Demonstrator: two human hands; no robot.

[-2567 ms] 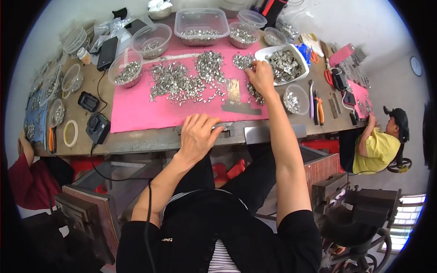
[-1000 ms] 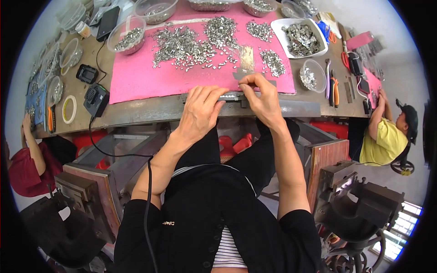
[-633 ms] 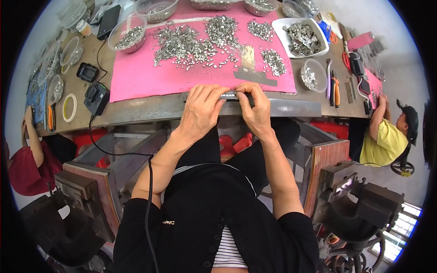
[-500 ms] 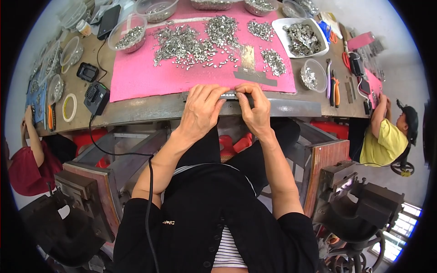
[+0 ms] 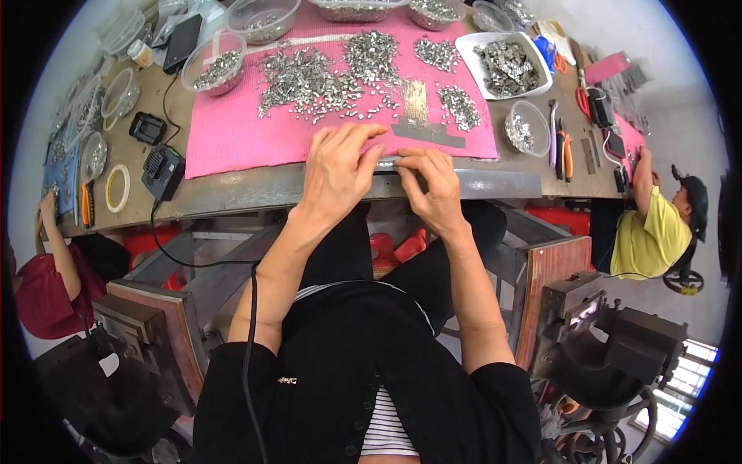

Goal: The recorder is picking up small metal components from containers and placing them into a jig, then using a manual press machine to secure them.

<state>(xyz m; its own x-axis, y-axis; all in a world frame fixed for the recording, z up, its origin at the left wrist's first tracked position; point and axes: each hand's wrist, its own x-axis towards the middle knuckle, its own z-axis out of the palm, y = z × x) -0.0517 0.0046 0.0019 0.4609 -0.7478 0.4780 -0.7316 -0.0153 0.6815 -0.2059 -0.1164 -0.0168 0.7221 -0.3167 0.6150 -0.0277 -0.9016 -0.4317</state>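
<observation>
At the bench's front edge, my left hand (image 5: pixel 336 168) is raised with its fingers curved forward, the thumb apart from the index finger and nothing visible between them. My right hand (image 5: pixel 434 185) pinches the right end of a narrow metal strip (image 5: pixel 385 165), which carries a row of small shiny pieces. Part of the strip is hidden by my fingers. Just beyond my hands, a flat grey metal plate (image 5: pixel 430 137) lies on the pink mat (image 5: pixel 232 143), with a bundle of thin tan strips (image 5: pixel 415 100) against it. Loose small metal pieces (image 5: pixel 305 81) lie heaped farther back.
A white tray (image 5: pixel 470 58) and a round clear tub (image 5: pixel 511 116) of metal parts stand right, beside orange-handled pliers (image 5: pixel 568 158). On the left are a black charger (image 5: pixel 162 170) with a cable and a tape roll (image 5: pixel 117 188). Two other people work at either side.
My left hand has lifted away from the strip and moved slightly forward, its thumb and fingers parting. My right hand stays at the strip's right end. The view has shifted slightly.
</observation>
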